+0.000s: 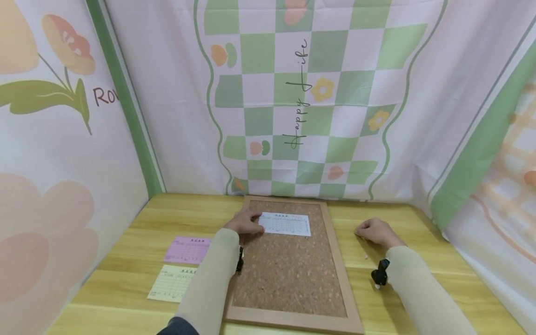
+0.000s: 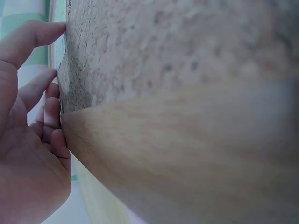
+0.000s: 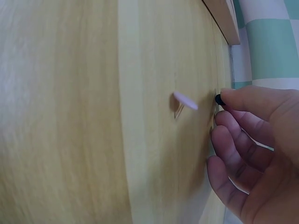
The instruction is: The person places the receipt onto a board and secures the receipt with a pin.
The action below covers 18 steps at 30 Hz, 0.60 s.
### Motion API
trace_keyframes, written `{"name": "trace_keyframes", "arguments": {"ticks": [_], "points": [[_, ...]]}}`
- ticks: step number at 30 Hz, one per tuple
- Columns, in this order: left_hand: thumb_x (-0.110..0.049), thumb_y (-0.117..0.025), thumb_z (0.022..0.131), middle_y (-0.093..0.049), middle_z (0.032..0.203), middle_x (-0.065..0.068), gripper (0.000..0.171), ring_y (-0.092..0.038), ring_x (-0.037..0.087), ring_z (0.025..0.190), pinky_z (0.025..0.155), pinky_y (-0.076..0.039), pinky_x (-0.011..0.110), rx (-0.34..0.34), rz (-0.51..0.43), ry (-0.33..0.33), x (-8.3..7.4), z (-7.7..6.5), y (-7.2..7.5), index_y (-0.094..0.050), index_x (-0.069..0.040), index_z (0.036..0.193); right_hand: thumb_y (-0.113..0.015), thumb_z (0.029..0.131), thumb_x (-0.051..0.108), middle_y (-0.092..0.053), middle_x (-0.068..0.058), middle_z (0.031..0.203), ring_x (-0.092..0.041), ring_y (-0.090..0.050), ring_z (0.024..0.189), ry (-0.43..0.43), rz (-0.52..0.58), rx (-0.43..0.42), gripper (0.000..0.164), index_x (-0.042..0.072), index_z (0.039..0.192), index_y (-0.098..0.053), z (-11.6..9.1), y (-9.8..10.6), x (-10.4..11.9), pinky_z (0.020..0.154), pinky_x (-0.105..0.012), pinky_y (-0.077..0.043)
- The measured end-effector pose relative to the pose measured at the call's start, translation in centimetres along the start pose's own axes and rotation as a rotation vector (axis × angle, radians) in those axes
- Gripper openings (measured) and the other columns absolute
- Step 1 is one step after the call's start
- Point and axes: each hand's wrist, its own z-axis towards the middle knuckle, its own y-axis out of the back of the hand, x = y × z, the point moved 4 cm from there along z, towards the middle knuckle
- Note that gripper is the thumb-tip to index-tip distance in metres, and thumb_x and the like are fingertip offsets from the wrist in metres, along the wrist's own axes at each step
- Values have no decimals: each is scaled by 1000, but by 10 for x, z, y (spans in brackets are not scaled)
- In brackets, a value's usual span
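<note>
A white printed form slip [image 1: 285,224] lies on the upper part of the wood-framed cork board [image 1: 289,274]. My left hand [image 1: 244,222] rests at the slip's left edge, thumb and index finger spread apart with their tips on it. In the left wrist view, the other fingers [image 2: 53,107] bend close to the board's frame. To the right of the board, my right hand [image 1: 378,232] is low over the table. Its thumb and index finger pinch a small black thumbtack [image 3: 219,99], mostly hidden by the fingertips. A pink thumbtack [image 3: 185,101] lies nearby on the tabletop.
Left of the board, a pink form slip [image 1: 186,250] and a yellow form slip [image 1: 169,283] lie on the wooden table [image 1: 125,260], partly behind the left sleeve. Printed curtains [image 1: 176,116] hang at the table's back and sides.
</note>
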Motion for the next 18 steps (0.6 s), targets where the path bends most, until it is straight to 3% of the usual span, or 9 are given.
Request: {"name": "trace_keyframes", "arguments": {"ticks": [12, 18], "points": [[-30, -76, 82, -35, 157, 16, 71, -27, 36, 144, 113, -28, 53, -8, 29, -8, 0, 1, 0, -52, -15, 147, -61, 98, 20, -58, -2, 67, -19, -53, 64, -14, 54, 30, 24, 2, 85, -70, 4, -1, 2, 67, -35, -44], [-31, -75, 83, -33, 158, 15, 70, -25, 35, 145, 113, -27, 52, -4, 32, -2, 0, 1, 0, -51, -16, 148, -63, 97, 20, -57, -1, 64, -17, -55, 65, 21, 72, 25, 26, -4, 102, -72, 6, -1, 12, 69, -34, -46]]}}
